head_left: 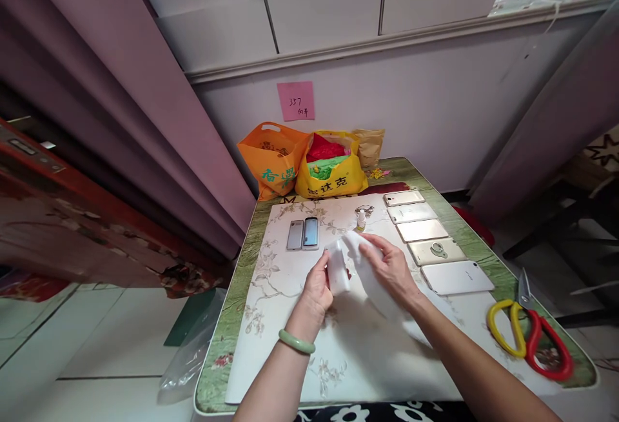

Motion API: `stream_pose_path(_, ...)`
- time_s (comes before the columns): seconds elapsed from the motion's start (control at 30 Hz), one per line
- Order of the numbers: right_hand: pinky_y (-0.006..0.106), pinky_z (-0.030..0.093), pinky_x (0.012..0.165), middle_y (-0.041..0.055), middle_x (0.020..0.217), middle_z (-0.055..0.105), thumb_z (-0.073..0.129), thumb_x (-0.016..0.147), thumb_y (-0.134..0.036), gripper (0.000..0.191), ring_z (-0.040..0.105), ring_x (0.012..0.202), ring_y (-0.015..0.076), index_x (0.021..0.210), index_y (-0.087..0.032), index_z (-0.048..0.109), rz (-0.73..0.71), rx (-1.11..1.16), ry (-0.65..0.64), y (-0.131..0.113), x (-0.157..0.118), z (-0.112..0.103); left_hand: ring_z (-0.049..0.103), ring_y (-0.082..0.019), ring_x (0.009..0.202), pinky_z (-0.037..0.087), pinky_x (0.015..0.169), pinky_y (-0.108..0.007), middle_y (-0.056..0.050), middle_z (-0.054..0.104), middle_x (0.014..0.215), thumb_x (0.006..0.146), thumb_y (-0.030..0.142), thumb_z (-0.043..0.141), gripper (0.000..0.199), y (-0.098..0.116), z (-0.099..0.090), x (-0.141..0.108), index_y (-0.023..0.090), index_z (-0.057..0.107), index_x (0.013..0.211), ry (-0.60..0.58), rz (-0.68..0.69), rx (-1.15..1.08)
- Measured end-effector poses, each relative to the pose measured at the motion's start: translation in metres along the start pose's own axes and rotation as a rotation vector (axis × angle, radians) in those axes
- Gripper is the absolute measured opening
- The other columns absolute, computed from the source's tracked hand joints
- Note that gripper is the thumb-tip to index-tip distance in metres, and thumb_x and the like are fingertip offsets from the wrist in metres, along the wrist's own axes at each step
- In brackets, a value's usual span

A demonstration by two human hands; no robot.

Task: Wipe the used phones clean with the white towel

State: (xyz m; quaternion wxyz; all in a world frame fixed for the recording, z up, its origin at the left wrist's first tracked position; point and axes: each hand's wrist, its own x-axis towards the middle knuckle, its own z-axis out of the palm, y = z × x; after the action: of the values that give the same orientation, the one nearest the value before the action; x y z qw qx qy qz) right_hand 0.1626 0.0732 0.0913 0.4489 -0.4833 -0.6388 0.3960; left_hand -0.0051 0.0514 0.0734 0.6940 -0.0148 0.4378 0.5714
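Observation:
My left hand, with a green bangle on its wrist, is wrapped round a white phone held upright above the table. In my right hand a thin white cloth or tissue is pinched, hanging down beside the phone; its upper edge comes close to the phone's top. Just behind my hands stands a small clear bottle. Two small phones, a silver one and one with a lit bluish screen, lie side by side at the back left.
Several phones lie in a column on the right, the nearest a white one. Scissors with yellow and red handles rest at the right edge. An orange bag, a yellow bag and a tan pouch stand along the back.

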Motion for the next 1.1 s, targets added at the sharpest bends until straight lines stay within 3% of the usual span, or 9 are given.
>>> stream_pose_path(0.1,0.028,0.052,0.079,0.0051,0.110,0.070,0.055,0.097,-0.040,0.030,0.068,0.093,0.0200,0.119,-0.029,0.072,-0.187,-0.332,-0.041,-0.005,-0.005,0.012,0.067,-0.015,0.062,0.058,0.065,-0.027,-0.006,0.073,0.076,0.091,0.019,0.061,0.010,-0.011,0.001,0.008,0.012,0.067,0.091,0.058,0.088,0.016)
stream_pose_path(0.2,0.025,0.049,0.066,0.0052,0.110,0.068,0.055,0.098,-0.033,0.028,0.068,0.079,0.0170,0.122,-0.031,0.070,-0.228,-0.621,-0.059,0.003,-0.016,0.025,0.067,-0.014,0.068,0.057,0.070,-0.025,-0.007,0.073,0.080,0.091,0.016,0.061,0.009,-0.015,-0.002,0.014,0.012,0.068,0.087,0.076,0.166,0.021)
stream_pose_path(0.3,0.023,0.045,0.058,0.0055,0.109,0.067,0.056,0.098,-0.034,0.027,0.065,0.072,0.0146,0.122,-0.030,0.068,-0.272,-0.738,-0.109,0.012,-0.032,0.032,0.069,-0.017,0.075,0.056,0.077,-0.026,-0.011,0.074,0.085,0.092,0.024,0.063,0.016,-0.011,-0.010,0.017,0.010,0.069,0.087,0.072,0.162,0.020)
stream_pose_path(0.47,0.022,0.043,0.059,0.0060,0.108,0.066,0.054,0.100,-0.034,0.026,0.066,0.076,0.0144,0.121,-0.030,0.068,-0.371,-0.725,-0.184,0.017,-0.058,0.035,0.071,-0.024,0.084,0.056,0.082,-0.036,-0.013,0.074,0.089,0.096,0.044,0.055,0.037,-0.008,-0.019,0.017,0.011,0.071,0.096,0.007,0.113,0.037)
stream_pose_path(0.6,0.022,0.043,0.059,0.0038,0.107,0.067,0.055,0.100,-0.037,0.024,0.066,0.075,0.0135,0.118,-0.032,0.070,-0.338,-0.707,-0.165,0.018,-0.053,0.037,0.071,-0.026,0.087,0.055,0.083,-0.036,-0.014,0.074,0.090,0.095,0.052,0.053,0.045,-0.017,-0.018,0.014,0.011,0.071,0.097,0.036,0.153,0.101)
stream_pose_path(0.7,0.023,0.043,0.057,0.0027,0.110,0.067,0.057,0.099,-0.040,0.024,0.066,0.074,0.0134,0.118,-0.034,0.071,-0.265,-0.732,-0.094,0.017,-0.033,0.037,0.070,-0.023,0.088,0.054,0.082,-0.031,-0.014,0.074,0.089,0.095,0.049,0.055,0.040,-0.026,-0.016,0.009,0.013,0.072,0.091,0.061,0.205,0.155)
stream_pose_path(0.9,0.023,0.046,0.062,0.0019,0.110,0.068,0.058,0.098,-0.037,0.026,0.068,0.084,0.0152,0.121,-0.035,0.070,-0.143,-0.677,0.016,0.015,-0.001,0.035,0.070,-0.021,0.078,0.056,0.077,-0.031,-0.011,0.073,0.080,0.096,0.039,0.056,0.030,-0.033,-0.011,0.000,0.014,0.072,0.090,0.029,0.134,0.125)
stream_pose_path(1.1,0.024,0.052,0.069,0.0051,0.108,0.067,0.056,0.098,-0.035,0.028,0.068,0.086,0.0170,0.123,-0.030,0.068,-0.205,-0.555,0.001,0.020,-0.024,0.042,0.067,-0.016,0.068,0.055,0.071,-0.026,-0.007,0.074,0.082,0.094,0.027,0.056,0.019,-0.024,-0.005,0.008,0.016,0.069,0.089,0.081,0.092,-0.055)
